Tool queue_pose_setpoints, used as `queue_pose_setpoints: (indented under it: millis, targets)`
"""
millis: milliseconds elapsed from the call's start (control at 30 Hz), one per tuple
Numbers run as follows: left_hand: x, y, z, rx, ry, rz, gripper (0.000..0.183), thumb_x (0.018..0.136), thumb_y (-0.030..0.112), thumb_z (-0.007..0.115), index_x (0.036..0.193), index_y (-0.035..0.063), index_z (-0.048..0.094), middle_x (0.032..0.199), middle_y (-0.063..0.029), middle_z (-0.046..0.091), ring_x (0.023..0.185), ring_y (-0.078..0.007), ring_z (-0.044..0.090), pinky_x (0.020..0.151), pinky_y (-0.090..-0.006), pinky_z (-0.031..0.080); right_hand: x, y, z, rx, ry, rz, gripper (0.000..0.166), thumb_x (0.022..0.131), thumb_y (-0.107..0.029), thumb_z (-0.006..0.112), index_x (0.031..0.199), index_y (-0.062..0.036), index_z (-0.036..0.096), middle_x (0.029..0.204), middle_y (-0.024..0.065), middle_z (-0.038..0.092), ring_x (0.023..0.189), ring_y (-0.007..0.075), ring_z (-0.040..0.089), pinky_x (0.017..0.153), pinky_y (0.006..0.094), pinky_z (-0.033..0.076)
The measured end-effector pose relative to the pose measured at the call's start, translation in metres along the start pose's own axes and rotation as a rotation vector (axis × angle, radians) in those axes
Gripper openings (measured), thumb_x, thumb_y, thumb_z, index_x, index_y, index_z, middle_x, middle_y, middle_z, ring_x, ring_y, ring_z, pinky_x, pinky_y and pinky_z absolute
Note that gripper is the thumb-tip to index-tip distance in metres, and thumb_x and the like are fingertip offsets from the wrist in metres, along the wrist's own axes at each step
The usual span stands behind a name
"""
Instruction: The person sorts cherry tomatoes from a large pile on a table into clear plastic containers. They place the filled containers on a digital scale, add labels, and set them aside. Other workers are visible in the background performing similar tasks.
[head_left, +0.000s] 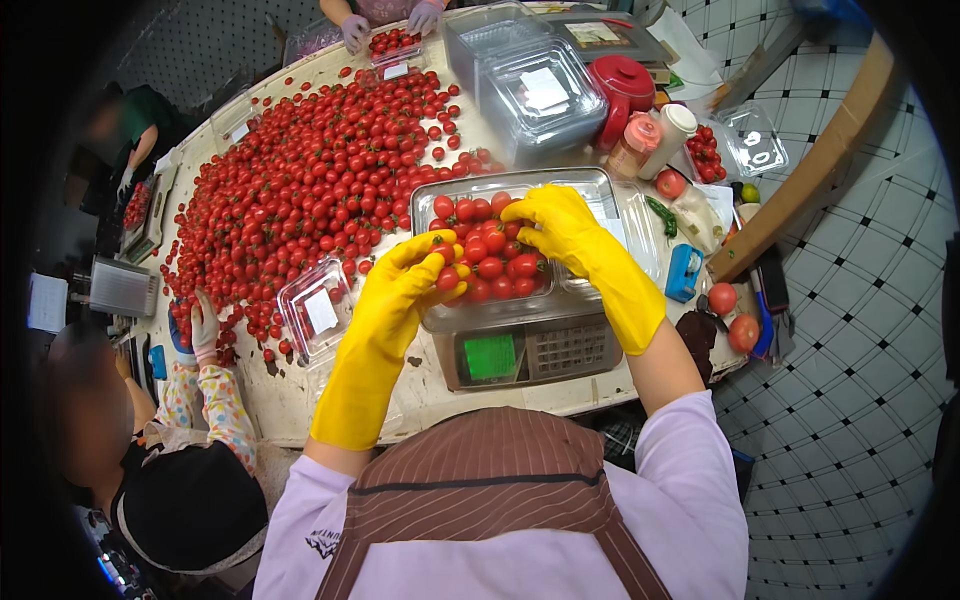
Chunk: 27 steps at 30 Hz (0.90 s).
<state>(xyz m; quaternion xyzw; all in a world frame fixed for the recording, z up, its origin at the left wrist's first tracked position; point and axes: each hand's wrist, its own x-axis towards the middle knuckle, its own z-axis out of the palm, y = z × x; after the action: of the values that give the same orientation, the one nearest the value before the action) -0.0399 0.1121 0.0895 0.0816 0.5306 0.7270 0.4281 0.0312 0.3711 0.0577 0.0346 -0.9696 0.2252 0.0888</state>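
Note:
My left hand (409, 281), in a yellow rubber glove, holds a couple of cherry tomatoes (447, 279) in its fingers at the near left of an open clear plastic clamshell box (553, 281). Red cherry tomatoes (491, 267) are heaped in that box. It rests on the steel tray (581, 178) of a digital scale (551, 352) with a lit green display. My right hand (566, 229), gloved alike, reaches over the box from the right. Its curled fingertips touch the tomatoes at the far side; whether they grip one is hidden.
A large pile of cherry tomatoes (300, 180) spreads left across the table. A labelled clamshell (319, 311) lies left of the scale. Stacked clear boxes (540, 97), a red jug (621, 90), bottles (667, 135) and a blue tape dispenser (684, 272) stand right. Co-workers' gloved hands (202, 326) work nearby.

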Motion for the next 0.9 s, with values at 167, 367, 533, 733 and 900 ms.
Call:
queue_pose_setpoints:
  millis: [167,367,533,733,900]
  targets:
    - [0.0,0.003,-0.002,-0.018,0.043,0.012,0.035,0.096,0.019,0.061,0.127,0.0034,0.057,0.113,-0.0096,0.065,0.094,-0.0179,0.068,0.08,-0.0302,0.059,-0.016,-0.004,0.003,0.482,0.242,0.074,0.028,0.077,-0.015,0.076,0.103,-0.0075,0.069,0.099,0.009,0.067,0.095,0.0255,0.062,0.085,0.0361,0.048]
    - [0.021,0.004,0.005,0.061,0.003,0.09,0.034,0.096,0.015,0.061,0.128,0.0026,0.057,0.114,-0.0103,0.064,0.096,-0.0186,0.067,0.082,-0.0313,0.058,-0.034,-0.017,-0.002,1.191,0.205,0.241,0.034,0.086,-0.005,0.07,0.119,-0.0028,0.062,0.117,0.0066,0.065,0.106,0.0153,0.062,0.097,0.0308,0.047]
    - [0.046,0.001,0.016,0.225,0.013,0.173,0.04,0.093,0.011,0.064,0.131,0.0026,0.055,0.12,-0.0103,0.062,0.103,-0.0181,0.064,0.089,-0.0322,0.053,-0.044,-0.025,-0.002,1.189,0.332,0.213,0.034,0.087,-0.007,0.07,0.12,-0.0038,0.063,0.117,0.0065,0.066,0.104,0.0144,0.063,0.095,0.0297,0.048]
    - [0.041,0.006,0.039,0.449,-0.013,0.295,0.041,0.091,0.006,0.064,0.131,0.0034,0.055,0.123,-0.0095,0.063,0.111,-0.0176,0.06,0.096,-0.0293,0.048,-0.05,-0.044,-0.012,0.828,0.494,0.253,0.029,0.085,-0.012,0.072,0.113,-0.0048,0.068,0.106,0.0069,0.07,0.092,0.0153,0.064,0.084,0.0297,0.049]
    - [0.008,0.002,0.042,0.03,-0.141,0.08,0.038,0.09,0.008,0.067,0.126,0.0027,0.059,0.111,-0.0088,0.067,0.097,-0.0168,0.066,0.087,-0.0299,0.053,-0.031,-0.082,-0.005,0.372,0.605,-0.031,0.03,0.08,-0.011,0.074,0.109,-0.0066,0.069,0.092,0.0111,0.067,0.079,0.026,0.063,0.07,0.0338,0.049]
